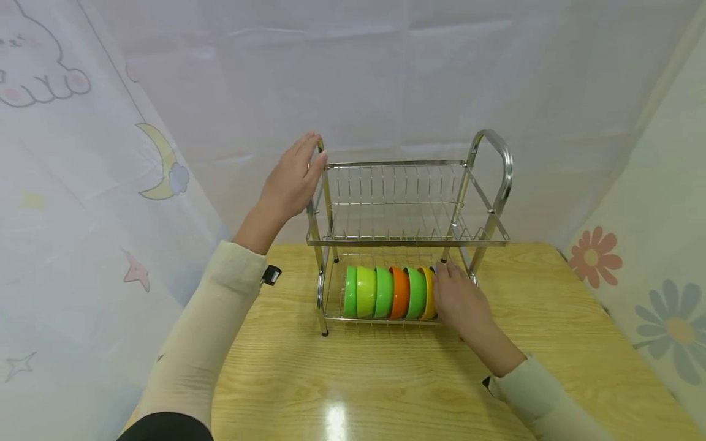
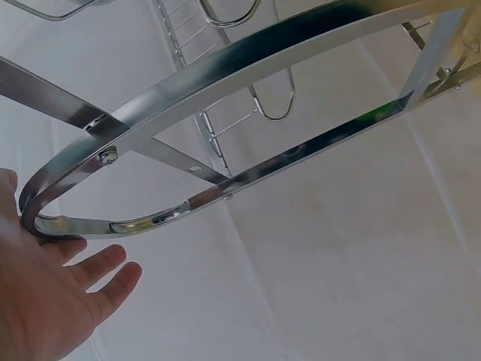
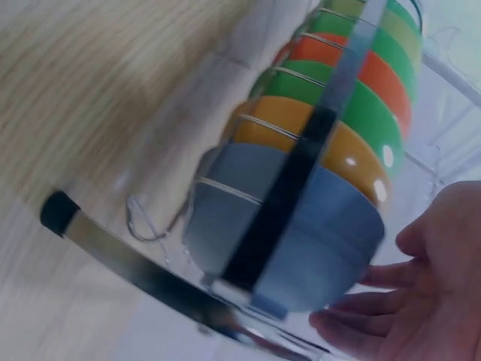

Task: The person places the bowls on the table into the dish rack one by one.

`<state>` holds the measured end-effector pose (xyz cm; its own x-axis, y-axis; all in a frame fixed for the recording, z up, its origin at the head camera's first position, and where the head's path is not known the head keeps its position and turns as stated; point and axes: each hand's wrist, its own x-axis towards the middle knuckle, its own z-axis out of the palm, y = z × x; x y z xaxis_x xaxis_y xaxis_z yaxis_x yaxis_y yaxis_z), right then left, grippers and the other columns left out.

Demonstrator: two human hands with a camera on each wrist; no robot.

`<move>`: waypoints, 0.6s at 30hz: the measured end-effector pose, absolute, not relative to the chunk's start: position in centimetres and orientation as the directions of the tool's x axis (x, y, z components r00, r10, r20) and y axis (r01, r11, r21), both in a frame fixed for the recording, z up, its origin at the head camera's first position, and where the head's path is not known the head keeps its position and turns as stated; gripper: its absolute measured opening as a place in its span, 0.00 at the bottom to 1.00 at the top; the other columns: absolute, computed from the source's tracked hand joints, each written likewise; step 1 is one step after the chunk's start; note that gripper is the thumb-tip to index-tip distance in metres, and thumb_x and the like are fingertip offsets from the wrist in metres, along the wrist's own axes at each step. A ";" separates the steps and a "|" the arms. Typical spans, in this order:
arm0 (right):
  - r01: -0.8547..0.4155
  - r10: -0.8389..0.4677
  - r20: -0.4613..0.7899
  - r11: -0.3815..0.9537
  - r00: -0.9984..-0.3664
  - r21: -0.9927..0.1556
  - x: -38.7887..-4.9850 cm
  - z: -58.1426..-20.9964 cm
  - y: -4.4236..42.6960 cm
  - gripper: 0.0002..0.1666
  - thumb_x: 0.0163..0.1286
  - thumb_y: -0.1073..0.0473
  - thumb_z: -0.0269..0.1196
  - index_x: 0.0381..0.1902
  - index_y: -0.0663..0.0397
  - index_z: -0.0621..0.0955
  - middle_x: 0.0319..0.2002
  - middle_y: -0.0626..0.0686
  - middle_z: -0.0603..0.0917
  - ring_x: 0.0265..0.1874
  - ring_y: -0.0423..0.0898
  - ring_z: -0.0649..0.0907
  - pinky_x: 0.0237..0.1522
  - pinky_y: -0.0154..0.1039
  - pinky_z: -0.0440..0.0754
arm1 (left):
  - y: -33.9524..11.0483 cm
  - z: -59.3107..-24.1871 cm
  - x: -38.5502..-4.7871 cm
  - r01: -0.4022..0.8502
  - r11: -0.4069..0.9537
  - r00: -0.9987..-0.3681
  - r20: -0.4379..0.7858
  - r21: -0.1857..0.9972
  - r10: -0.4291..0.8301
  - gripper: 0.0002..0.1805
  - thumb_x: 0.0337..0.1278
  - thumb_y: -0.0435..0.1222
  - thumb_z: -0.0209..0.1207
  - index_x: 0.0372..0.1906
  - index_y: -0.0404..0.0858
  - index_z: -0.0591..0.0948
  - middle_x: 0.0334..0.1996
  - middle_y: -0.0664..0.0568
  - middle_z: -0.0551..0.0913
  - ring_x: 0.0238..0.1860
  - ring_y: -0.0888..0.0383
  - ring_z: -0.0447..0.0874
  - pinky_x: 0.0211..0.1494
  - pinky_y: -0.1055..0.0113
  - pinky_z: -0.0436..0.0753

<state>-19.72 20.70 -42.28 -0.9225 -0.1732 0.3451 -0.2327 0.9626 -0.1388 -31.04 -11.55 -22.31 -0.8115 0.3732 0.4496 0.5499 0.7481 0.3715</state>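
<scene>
A two-tier metal dish rack (image 1: 408,243) stands on the table. My left hand (image 1: 295,177) rests against the curved top of its left side frame, and the left wrist view shows those fingers extended beside the bend. On the lower tier, a row of bowls stands on edge: green, yellow-green, an orange bowl (image 1: 399,293), a yellow bowl (image 1: 427,293) and others. At the right end of the row is a grey-blue bowl (image 3: 278,226), mostly hidden in the head view. My right hand (image 1: 462,298) is at that bowl, its fingertips by the outer side and its thumb apart.
The rack's upper tier (image 1: 397,202) shows bare wires. A wood-grain table (image 1: 342,373) carries the rack. Pale printed cloth (image 1: 353,79) hangs behind and on both sides. The rack's right side frame (image 1: 504,165) rises above my right hand.
</scene>
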 end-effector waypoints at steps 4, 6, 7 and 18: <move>-0.244 -0.146 0.400 0.947 -0.905 -0.207 -18.9 -41.0 21.2 0.25 0.81 0.56 0.47 0.61 0.72 0.75 0.58 0.71 0.79 0.58 0.69 0.78 0.57 0.62 0.79 | -12.4 -23.4 -30.9 0.610 0.698 -0.761 0.522 0.375 0.385 0.36 0.81 0.57 0.31 0.82 0.41 0.52 0.81 0.49 0.53 0.80 0.52 0.49 0.81 0.53 0.53; -0.246 -0.113 0.446 0.935 -0.888 -0.254 -18.4 -40.3 21.6 0.23 0.80 0.56 0.48 0.59 0.68 0.78 0.57 0.68 0.81 0.57 0.67 0.79 0.54 0.63 0.80 | -13.0 -24.1 -30.8 0.626 0.680 -0.745 0.548 0.381 0.379 0.37 0.81 0.57 0.31 0.82 0.40 0.51 0.80 0.47 0.54 0.80 0.50 0.51 0.80 0.51 0.54; -0.249 -0.098 0.475 0.931 -0.874 -0.267 -18.1 -40.0 21.9 0.23 0.79 0.55 0.50 0.58 0.67 0.79 0.56 0.67 0.82 0.56 0.66 0.80 0.51 0.64 0.81 | -13.3 -24.4 -30.7 0.630 0.673 -0.741 0.559 0.387 0.373 0.37 0.80 0.57 0.30 0.82 0.41 0.51 0.80 0.47 0.55 0.80 0.50 0.52 0.80 0.51 0.55; -0.277 -0.023 0.800 0.944 -0.600 -0.181 -16.6 -38.4 26.3 0.16 0.71 0.57 0.58 0.40 0.65 0.87 0.35 0.64 0.88 0.34 0.63 0.86 0.23 0.61 0.81 | -17.3 -28.9 -30.1 0.598 0.679 -0.771 0.538 0.426 0.341 0.37 0.81 0.55 0.30 0.81 0.36 0.53 0.80 0.40 0.52 0.81 0.44 0.46 0.81 0.49 0.47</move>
<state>-16.57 26.33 -38.43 -0.5997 -0.0227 0.7999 -0.2769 0.9438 -0.1807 -30.14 -17.35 -28.93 -0.7709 0.3409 0.5381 0.5978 0.6789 0.4263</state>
